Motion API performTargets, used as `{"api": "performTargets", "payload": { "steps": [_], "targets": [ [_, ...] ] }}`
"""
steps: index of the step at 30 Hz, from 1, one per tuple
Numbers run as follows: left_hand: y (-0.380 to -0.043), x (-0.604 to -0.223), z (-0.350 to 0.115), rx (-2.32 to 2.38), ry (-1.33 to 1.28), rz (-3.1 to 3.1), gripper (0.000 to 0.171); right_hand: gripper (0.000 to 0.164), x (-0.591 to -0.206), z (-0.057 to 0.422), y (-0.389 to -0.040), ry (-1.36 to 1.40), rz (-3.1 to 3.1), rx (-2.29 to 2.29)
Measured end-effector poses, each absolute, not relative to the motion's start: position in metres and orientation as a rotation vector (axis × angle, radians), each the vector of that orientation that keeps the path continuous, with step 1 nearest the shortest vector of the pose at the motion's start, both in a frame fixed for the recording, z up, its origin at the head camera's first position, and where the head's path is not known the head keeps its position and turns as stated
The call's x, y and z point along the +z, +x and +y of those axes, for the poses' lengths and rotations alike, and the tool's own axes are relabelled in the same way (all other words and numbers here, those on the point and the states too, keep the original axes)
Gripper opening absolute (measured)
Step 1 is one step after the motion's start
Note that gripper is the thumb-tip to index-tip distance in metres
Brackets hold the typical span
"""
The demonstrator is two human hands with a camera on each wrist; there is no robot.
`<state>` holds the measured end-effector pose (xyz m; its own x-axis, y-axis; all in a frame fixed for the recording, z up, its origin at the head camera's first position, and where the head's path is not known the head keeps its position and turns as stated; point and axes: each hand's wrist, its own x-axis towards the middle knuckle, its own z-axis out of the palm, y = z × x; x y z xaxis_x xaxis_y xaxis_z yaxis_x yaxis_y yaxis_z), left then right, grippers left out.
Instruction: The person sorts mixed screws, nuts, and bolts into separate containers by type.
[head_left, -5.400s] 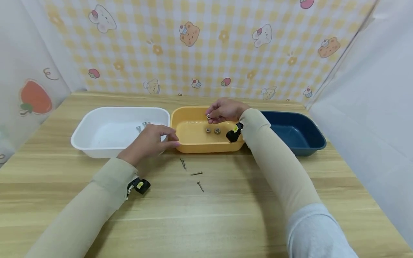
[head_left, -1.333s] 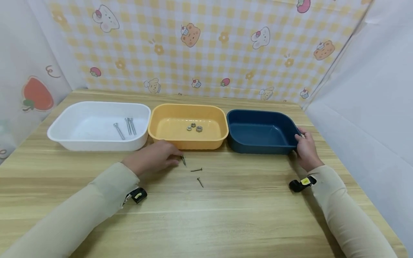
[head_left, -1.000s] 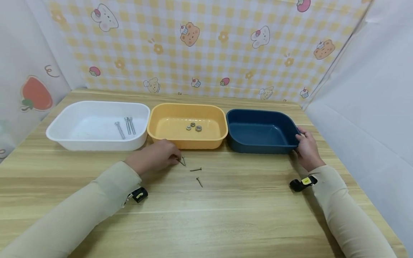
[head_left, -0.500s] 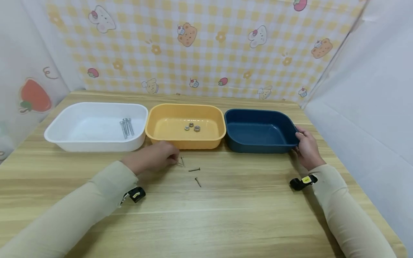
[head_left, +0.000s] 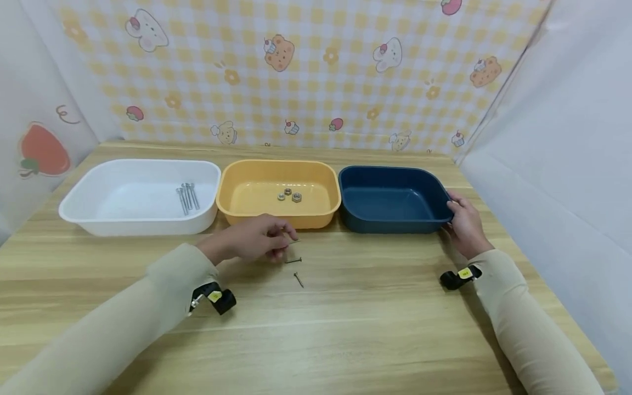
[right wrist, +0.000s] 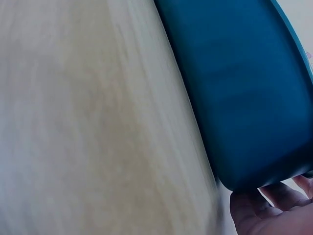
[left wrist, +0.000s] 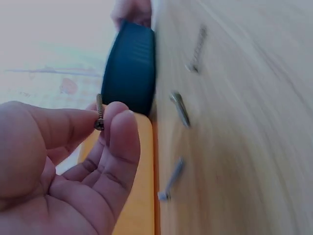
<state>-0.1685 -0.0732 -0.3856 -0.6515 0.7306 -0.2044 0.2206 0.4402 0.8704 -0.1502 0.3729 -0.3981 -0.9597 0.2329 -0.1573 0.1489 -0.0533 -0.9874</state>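
Observation:
My left hand (head_left: 259, 238) pinches a small screw (left wrist: 100, 112) between thumb and fingers, just above the table in front of the yellow bin (head_left: 278, 221). Below it on the wood lie a screw (head_left: 293, 260) and another screw (head_left: 298, 280). A third loose screw (left wrist: 172, 178) shows in the left wrist view; the hand hides it from the head camera. My right hand (head_left: 468, 227) grips the right end of the dark blue bin (head_left: 395, 226), thumb at the rim. No items are visible inside that bin.
A white bin (head_left: 138, 226) at the left holds several long bolts (head_left: 187, 198). Three nuts (head_left: 288, 195) sit in the yellow bin. The bins stand side by side before a patterned backdrop (head_left: 306, 82); a white sheet (head_left: 558, 164) hangs at the right.
My left hand has picked a screw off the table and moved right with it. Earlier, my right hand held a nut over the yellow bin; now it grips the blue bin. The bins sit further left.

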Motion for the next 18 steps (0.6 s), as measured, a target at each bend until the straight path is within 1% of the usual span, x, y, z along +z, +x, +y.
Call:
{"api": "performTargets", "payload": {
  "steps": [4,8,13,18],
  "targets": [
    [-0.171,-0.384,-0.062,1.364,0.614,1.901,0.026,0.051,-0.398,0.375,-0.15,-0.426,-2.13,2.197],
    [-0.175,-0.381,-0.05,1.473,0.508,1.754,0.03,0.051,-0.399,0.376,-0.15,-0.441,-2.14,2.192],
    [-0.184,-0.376,-0.035,1.545,0.43,1.697,0.029,0.052,-0.398,0.375,-0.151,-0.45,-2.135,2.195],
    [-0.189,-0.365,-0.019,1.557,0.41,1.71,0.029,0.053,-0.398,0.375,-0.149,-0.436,-2.137,2.209]
  ]
}}
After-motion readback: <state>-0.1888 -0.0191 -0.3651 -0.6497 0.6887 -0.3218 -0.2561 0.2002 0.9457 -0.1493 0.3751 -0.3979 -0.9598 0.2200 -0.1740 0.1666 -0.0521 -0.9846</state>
